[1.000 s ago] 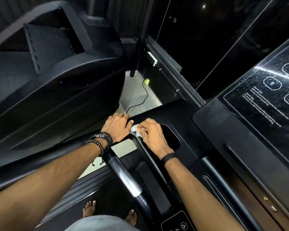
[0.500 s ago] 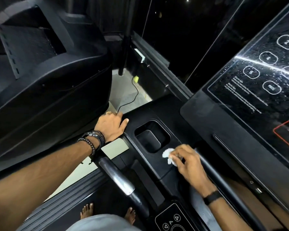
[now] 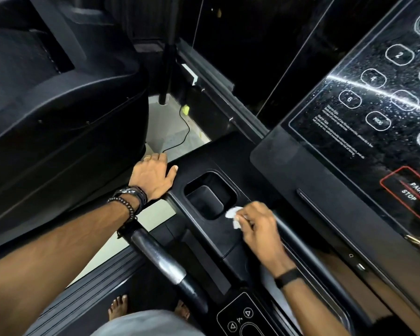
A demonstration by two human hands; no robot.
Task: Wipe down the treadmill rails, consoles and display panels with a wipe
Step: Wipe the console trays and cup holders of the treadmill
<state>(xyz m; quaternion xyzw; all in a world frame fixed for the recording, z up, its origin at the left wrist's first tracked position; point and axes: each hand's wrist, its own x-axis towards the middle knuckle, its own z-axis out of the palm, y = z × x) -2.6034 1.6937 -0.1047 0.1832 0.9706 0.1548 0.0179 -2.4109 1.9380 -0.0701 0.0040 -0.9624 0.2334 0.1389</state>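
Observation:
My right hand pinches a small crumpled white wipe and presses it on the black console tray, just right of and below the recessed cup holder. My left hand rests flat on the console's left corner, at the top of the side rail, fingers spread, holding nothing. The glossy display panel with round number buttons and a red pause/stop box rises at the right.
Another black treadmill hood fills the left side. Between the machines, pale floor shows with a thin black cable and a yellow plug. A small keypad lies at the bottom. Bare feet stand on the belt.
A second ago both hands met at the rail's top with the wipe. My right hand has carried the wipe rightward past the cup holder onto the tray. My left hand stayed put.

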